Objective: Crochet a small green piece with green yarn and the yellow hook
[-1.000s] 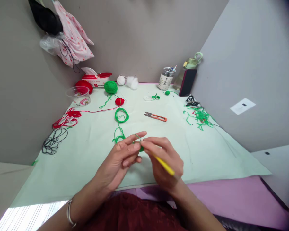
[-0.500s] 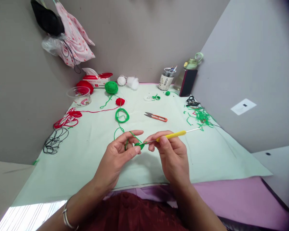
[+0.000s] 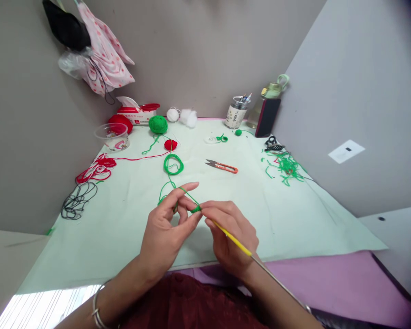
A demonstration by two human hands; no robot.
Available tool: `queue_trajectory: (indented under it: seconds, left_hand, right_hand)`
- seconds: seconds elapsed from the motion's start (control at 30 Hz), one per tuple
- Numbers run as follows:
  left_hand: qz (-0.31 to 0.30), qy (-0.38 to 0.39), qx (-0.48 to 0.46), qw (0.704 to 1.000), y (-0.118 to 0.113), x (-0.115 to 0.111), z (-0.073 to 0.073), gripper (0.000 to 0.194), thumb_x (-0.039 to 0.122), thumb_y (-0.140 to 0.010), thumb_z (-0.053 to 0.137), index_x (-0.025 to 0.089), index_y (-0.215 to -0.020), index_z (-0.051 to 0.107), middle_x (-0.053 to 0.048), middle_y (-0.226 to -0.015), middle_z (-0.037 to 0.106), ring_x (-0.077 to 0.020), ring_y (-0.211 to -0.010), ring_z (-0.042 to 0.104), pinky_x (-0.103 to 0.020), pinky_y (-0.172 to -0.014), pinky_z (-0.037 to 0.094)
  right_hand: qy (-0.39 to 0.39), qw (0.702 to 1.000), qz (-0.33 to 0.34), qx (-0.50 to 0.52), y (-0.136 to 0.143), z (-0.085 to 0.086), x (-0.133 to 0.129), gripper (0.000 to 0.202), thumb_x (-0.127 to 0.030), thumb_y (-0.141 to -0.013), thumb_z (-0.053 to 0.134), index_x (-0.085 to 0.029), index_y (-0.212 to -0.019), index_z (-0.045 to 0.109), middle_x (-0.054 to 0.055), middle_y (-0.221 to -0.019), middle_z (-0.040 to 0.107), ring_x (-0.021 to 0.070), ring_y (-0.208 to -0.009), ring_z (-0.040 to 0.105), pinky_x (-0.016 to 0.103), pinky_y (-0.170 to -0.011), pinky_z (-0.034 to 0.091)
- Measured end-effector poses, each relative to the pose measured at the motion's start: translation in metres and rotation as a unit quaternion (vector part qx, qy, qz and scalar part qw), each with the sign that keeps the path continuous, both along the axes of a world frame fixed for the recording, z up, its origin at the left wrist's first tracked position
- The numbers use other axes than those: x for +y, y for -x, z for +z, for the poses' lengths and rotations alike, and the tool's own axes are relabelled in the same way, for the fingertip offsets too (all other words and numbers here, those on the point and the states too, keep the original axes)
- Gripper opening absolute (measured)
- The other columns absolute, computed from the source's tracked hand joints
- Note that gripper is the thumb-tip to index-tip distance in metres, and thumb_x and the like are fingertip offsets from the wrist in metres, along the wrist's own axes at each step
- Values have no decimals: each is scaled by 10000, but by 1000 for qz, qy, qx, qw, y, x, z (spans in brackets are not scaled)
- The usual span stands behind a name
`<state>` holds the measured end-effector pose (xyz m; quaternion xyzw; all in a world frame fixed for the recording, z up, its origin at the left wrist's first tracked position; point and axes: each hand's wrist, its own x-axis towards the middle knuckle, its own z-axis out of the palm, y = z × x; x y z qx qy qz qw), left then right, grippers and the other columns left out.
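My left hand (image 3: pixel 169 228) pinches a small green crochet piece (image 3: pixel 196 209) between thumb and fingers. Green yarn runs over its raised index finger and back to a loose coil of green yarn (image 3: pixel 173 164) on the table. My right hand (image 3: pixel 231 235) is closed on a crochet hook (image 3: pixel 233 238) with a yellow handle. The hook's metal shaft slants down to the right over my forearm; its working tip is hidden by the fingers. The right fingertips meet the crochet piece.
Orange thread snips (image 3: pixel 222 166) lie beyond my hands. Green yarn scraps (image 3: pixel 287 168) are heaped at right, near a phone (image 3: pixel 268 118) leaning on a bottle. A green yarn ball (image 3: pixel 158 124), a clear plastic tub (image 3: pixel 112 137) and tangled black cord (image 3: pixel 78 201) occupy the left side.
My right hand has turned and dropped, so the hook's rear end swung from pointing right to pointing down toward me. Its fingertips have come closer to the crochet piece.
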<state>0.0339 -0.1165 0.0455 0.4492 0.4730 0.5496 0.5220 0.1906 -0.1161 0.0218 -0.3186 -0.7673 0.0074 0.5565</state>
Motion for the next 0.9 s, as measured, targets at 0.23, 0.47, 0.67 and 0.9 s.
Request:
queue_trajectory:
  seconds: [0.23, 0.47, 0.67, 0.9]
  left_hand:
    - [-137, 159, -257, 943, 6, 8, 0, 360, 265, -823, 913, 200, -1172, 857, 123, -589, 456, -4, -465, 196, -197, -692, 523]
    - [-112, 108, -202, 967, 3, 6, 1, 413, 268, -804, 923, 298, -1209, 848, 4, -921, 670, -140, -868, 656, -259, -803, 596]
    - [-86, 123, -211, 966, -3, 4, 1, 458, 269, -792, 949, 278, -1237, 840, 39, -795, 670, -59, -666, 555, -195, -780, 542]
    - [-98, 139, -234, 957, 2, 8, 3, 305, 241, -794, 916, 244, -1097, 883, 65, -762, 592, -19, -522, 330, -229, -777, 540]
  right_hand:
    - [93, 990, -2, 109, -4, 3, 1, 268, -137, -1058, 585, -289, -1144, 788, 52, -977, 785, 200, -866, 758, 338, -716, 638]
    - [236, 930, 126, 253, -1, 8, 10, 198, -200, -1064, 620, -267, -1037, 805, 32, -954, 791, 165, -812, 720, 307, -727, 609]
    - [64, 995, 17, 74, 0, 1, 4, 330, -70, -1005, 656, -284, -1205, 806, 80, -1080, 801, 207, -954, 766, 324, -774, 633]
    - [198, 946, 70, 248, -5, 11, 5, 207, -190, -1059, 620, -258, -1052, 815, 39, -917, 795, 174, -751, 716, 317, -660, 606]
